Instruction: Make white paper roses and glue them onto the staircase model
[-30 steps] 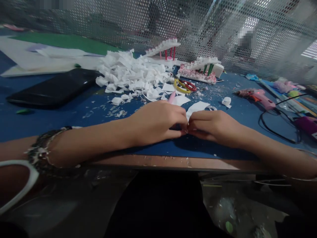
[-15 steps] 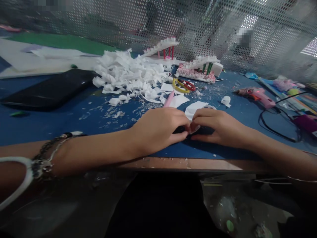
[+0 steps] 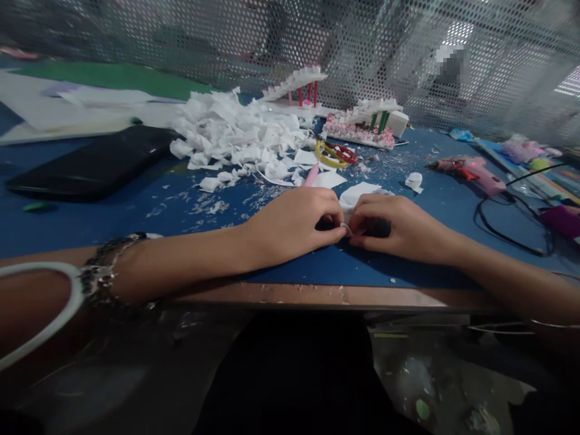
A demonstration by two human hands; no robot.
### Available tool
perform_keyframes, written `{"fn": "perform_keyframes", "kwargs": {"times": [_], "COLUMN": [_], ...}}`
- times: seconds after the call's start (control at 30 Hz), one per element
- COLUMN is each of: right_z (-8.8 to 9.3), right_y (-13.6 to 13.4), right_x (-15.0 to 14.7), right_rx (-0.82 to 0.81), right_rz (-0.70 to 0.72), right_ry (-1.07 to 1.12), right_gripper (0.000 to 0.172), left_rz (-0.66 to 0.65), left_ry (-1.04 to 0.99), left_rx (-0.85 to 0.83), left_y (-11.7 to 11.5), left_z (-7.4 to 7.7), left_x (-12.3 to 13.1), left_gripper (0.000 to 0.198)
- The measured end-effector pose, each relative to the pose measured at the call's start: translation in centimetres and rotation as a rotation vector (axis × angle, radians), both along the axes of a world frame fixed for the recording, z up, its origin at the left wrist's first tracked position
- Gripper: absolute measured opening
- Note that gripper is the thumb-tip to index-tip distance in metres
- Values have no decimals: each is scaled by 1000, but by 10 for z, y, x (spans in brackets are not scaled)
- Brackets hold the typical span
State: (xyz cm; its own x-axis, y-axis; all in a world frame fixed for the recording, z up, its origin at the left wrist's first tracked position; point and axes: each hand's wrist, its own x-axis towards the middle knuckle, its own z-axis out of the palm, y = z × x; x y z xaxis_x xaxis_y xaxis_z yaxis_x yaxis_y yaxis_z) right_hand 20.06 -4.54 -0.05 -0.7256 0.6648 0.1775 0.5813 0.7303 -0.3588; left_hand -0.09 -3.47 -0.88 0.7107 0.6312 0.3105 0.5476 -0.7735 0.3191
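Observation:
My left hand (image 3: 296,220) and my right hand (image 3: 405,226) meet fingertip to fingertip just above the blue tabletop near its front edge. Both are closed in a pinch on a small curled piece of white paper (image 3: 346,228), mostly hidden by the fingers. Right behind the fingertips lies a larger sheet of white paper (image 3: 357,193). A pink pen-like stick (image 3: 310,175) pokes up past my left knuckles, its lower end out of sight. Farther back are yellow and red loops (image 3: 333,156) that look like scissor handles.
A heap of torn white paper (image 3: 240,130) covers the middle back. Two small staircase models (image 3: 312,78) stand by the perforated metal screen (image 3: 190,42). A pink glue gun (image 3: 478,172) with a black cord lies right; a flat black object (image 3: 90,163) lies left.
My fingertips have shifted slightly around the small paper, which now shows as a thin curl between them. My left forearm has moved a little to the right and up.

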Motion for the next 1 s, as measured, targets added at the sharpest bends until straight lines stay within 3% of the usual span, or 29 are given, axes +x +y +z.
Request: {"fn": "perform_keyframes", "kwargs": {"times": [0.2,0.43,0.57,0.7,1.0], "right_z": [-1,-5,0,4,0], "right_y": [4,0,0,2,-3], "right_x": [-1,-4,0,2,1], "right_rx": [1,117,59,39,206], "right_rz": [-7,-3,79,61,66], "right_ry": [-10,16,19,6,-119], "right_gripper": [16,9,5,5,15], "left_rz": [17,13,-80,-56,-73], "left_ry": [11,52,57,75,84], "left_rx": [-3,66,25,-34,62], "left_y": [0,3,4,5,6], "left_z": [1,-1,1,4,1], "left_x": [1,0,-3,-2,-4], "left_gripper": [17,12,13,18,14]}}
